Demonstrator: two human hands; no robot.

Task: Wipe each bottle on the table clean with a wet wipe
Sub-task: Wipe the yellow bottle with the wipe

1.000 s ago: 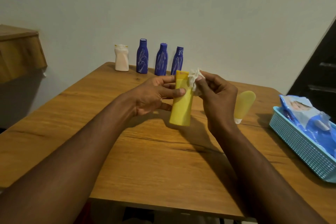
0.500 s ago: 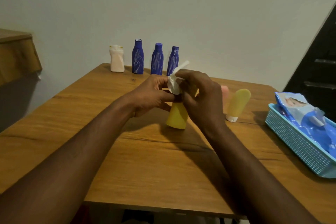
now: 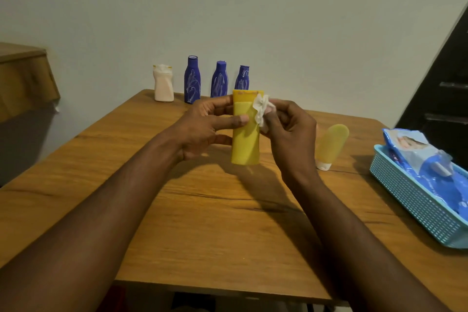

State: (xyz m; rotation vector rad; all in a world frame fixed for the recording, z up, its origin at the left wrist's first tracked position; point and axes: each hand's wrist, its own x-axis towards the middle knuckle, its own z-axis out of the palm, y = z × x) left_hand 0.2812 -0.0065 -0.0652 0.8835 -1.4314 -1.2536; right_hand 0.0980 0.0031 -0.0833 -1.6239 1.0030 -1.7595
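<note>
Two bare hands at work over a wooden table point(image 3: 202, 223), seen from above and behind the forearms. The left hand point(image 3: 202, 126) grips a yellow bottle point(image 3: 245, 144): the thumb lies across its front face and the fingers curl round its far side. The bottle is held upright over the middle of the table, wide flat end uppermost. The right hand point(image 3: 291, 134) pinches a crumpled white wet wipe point(image 3: 260, 109) between curled fingertips and thumb, and presses it against the upper right edge of the yellow bottle.

Along the far edge of the table, by the wall, four bottles stand upright in a row. From the left they are a white bottle point(image 3: 163, 83), a left blue bottle point(image 3: 192, 80), a middle blue bottle point(image 3: 219, 80) and a right blue bottle point(image 3: 243, 76), the last partly hidden behind the yellow bottle. White streaks mark all three blue ones.

Just right of the right hand, a pale yellow tube point(image 3: 330, 145) stands on its white cap and leans to the right. At the right edge of the table sits a turquoise basket point(image 3: 410, 200) that holds a blue pack of wipes point(image 3: 425, 157).
</note>
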